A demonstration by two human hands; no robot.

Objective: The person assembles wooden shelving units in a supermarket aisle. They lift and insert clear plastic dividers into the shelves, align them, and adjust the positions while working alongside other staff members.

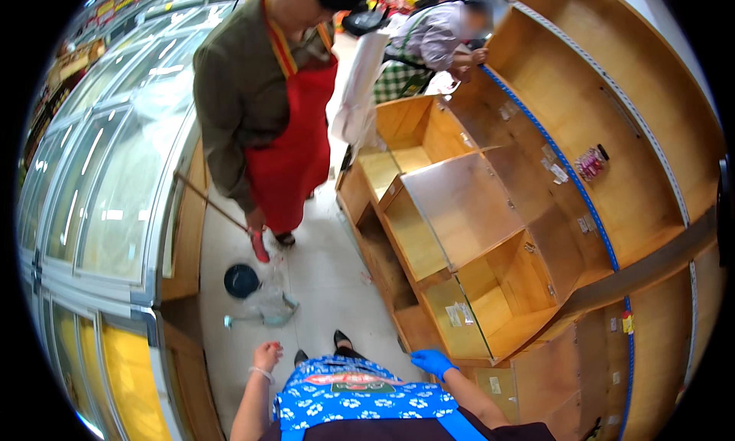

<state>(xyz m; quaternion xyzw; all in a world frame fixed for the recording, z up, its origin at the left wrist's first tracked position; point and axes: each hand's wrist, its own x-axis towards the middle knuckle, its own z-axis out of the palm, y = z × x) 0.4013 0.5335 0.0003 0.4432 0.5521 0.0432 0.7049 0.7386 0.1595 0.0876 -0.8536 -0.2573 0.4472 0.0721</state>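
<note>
Your left hand (267,357) is bare, low in the view, its fingers loosely bent and the grip slack; nothing is visible in it. Your right hand (432,362) wears a blue glove, with fingers reaching leftward and loosely extended; nothing is seen in its hold. Both hands are in front of your blue flowered apron (360,395), well apart.

Nearest the right hand: the wooden cabinet (417,326), to its right and far side, no contact visible. Its near compartment stands open at the top; a translucent panel (452,200) covers the middle one. Pale labels (459,313) are on the glass of the near compartment.

Beyond your left hand, on the floor (337,288): clear plastic (268,297) and a dark round container (243,281), just beside each other.

Far side, left of the cabinet: a co-worker in a red apron (295,142), one hand lowered by a thin stick (210,202). Farther right, a second person in a checked apron (398,83) has hands at the far end of the wooden shelving (651,211). A pink package (591,163) is on that shelving. Glass-topped freezers (99,200) line the left.
</note>
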